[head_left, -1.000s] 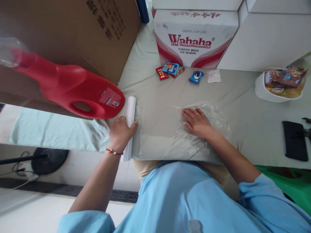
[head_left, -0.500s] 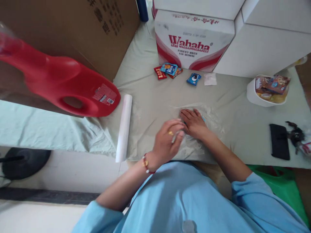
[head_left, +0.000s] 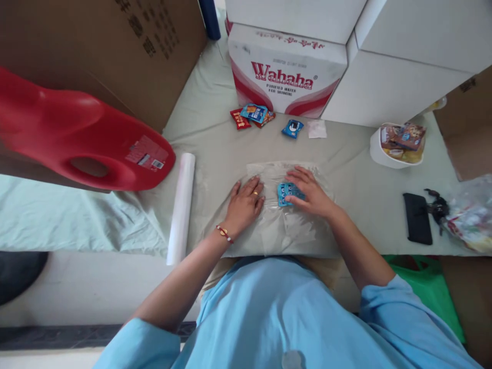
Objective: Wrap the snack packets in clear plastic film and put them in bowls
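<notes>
A small blue snack packet [head_left: 285, 195] lies on a sheet of clear plastic film [head_left: 284, 225] spread on the cloth-covered table. My left hand [head_left: 245, 206] rests flat on the left part of the film, fingers stretched out. Over the packet's right side is my right hand [head_left: 312, 196], its fingers apart and the thumb across the packet's lower edge; it partly hides the packet. Whether the film lies over or under the packet, I cannot tell. A white roll of plastic film [head_left: 181, 207] lies left of my left hand.
A red jug [head_left: 111, 143] stands at left by a brown carton [head_left: 154, 77]. Snack packets [head_left: 253, 114], another blue packet [head_left: 292, 128] and a white sachet [head_left: 317, 129] lie before a Wahaba-marked box [head_left: 288, 77]. At right are a white tub [head_left: 388, 158], a black phone [head_left: 417, 219] and a plastic bag [head_left: 472, 212].
My left hand has moved left from beside my right hand and flattened onto the film. My right hand has lifted and shifted slightly, uncovering the blue packet. The view has shifted a little.
</notes>
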